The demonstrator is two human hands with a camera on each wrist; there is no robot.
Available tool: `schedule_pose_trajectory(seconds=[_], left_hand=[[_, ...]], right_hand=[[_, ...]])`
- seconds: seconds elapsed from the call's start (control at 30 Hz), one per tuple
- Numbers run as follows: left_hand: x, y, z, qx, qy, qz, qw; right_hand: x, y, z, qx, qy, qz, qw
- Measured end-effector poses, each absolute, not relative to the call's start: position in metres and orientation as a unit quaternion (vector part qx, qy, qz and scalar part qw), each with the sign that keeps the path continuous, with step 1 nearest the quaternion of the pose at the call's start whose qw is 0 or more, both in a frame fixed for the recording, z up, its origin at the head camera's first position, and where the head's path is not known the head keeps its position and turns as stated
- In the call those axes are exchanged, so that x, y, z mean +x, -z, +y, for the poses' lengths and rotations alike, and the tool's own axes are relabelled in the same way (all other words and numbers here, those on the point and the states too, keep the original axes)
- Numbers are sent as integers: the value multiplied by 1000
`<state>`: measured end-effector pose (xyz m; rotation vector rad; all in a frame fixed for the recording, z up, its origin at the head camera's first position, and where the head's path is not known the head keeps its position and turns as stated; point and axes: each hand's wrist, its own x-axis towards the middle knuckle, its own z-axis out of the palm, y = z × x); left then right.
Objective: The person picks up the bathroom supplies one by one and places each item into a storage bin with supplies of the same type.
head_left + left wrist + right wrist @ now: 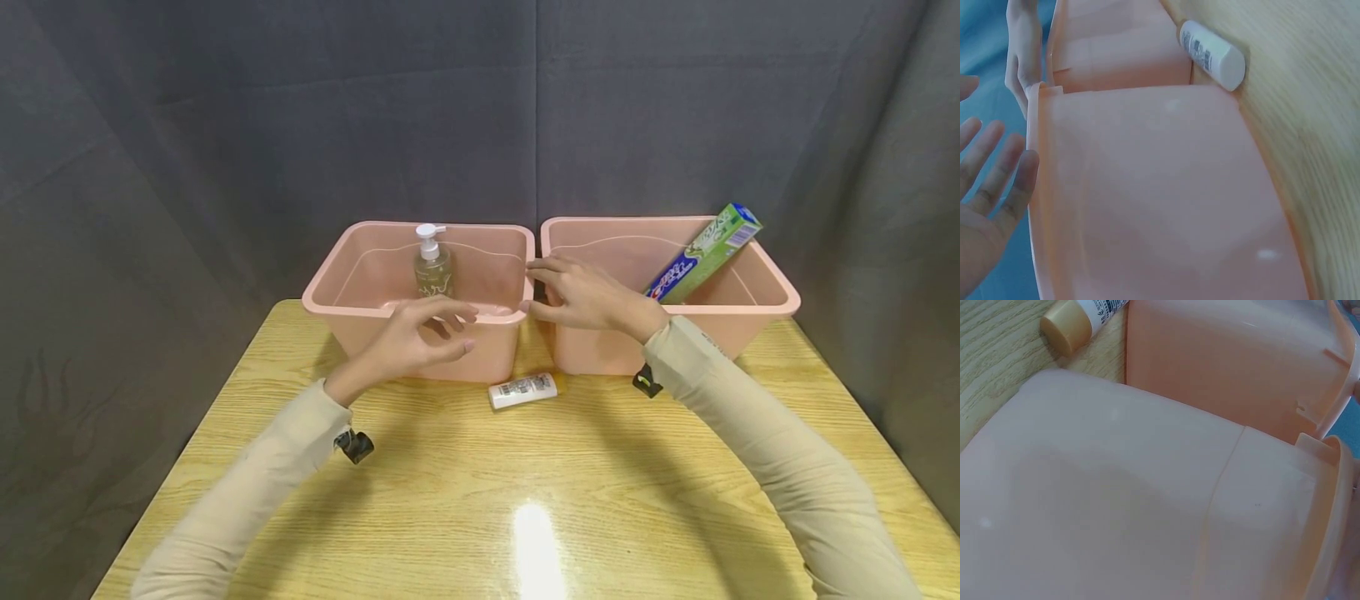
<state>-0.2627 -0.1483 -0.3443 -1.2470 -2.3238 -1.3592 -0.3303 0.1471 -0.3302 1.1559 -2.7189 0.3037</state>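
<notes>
My left hand [423, 333] hovers over the front rim of the left pink bin [442, 348], fingers loosely bent and apart, holding nothing. The left wrist view shows its spread fingers [1007, 178] beside the bin's rim. My right hand [577, 292] reaches over the inner corner of the right pink bin [600, 346], fingertips right at the left bin's side rim, with nothing gripped. A pump bottle [433, 271] of greenish liquid with a white pump stands in the left bin. A green and blue Crest toothpaste box [701, 254] leans diagonally in the right bin.
A small white bottle [523, 390] with a gold cap [1066, 328] lies on its side on the wooden table [450, 500], in front of the gap between the bins. Dark grey curtains [420, 108] hang behind the bins and at both sides.
</notes>
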Motion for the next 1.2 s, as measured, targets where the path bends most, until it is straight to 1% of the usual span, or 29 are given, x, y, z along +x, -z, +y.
schedule_pose_trajectory(seconds=[0.3,0.57,0.8,1.03,1.2], left_hand=[[-259,352,-144,-432,461,-769,100],[-256,364,-144,-412,454,-788,64],[-257,375,-141,-422,451,-784,62],[-257,384,-141,-414,449,-790,57],[-258,394,-140,-405,440,-800,35]], right_hand=[[-329,329,147,389,-106,-911,86],[-331,331,148,391,-104,-910,90],[-332,332,148,396,-105,-907,96],[-331,330,147,396,-110,-907,96],[-331,331,148,394,-108,-907,97]])
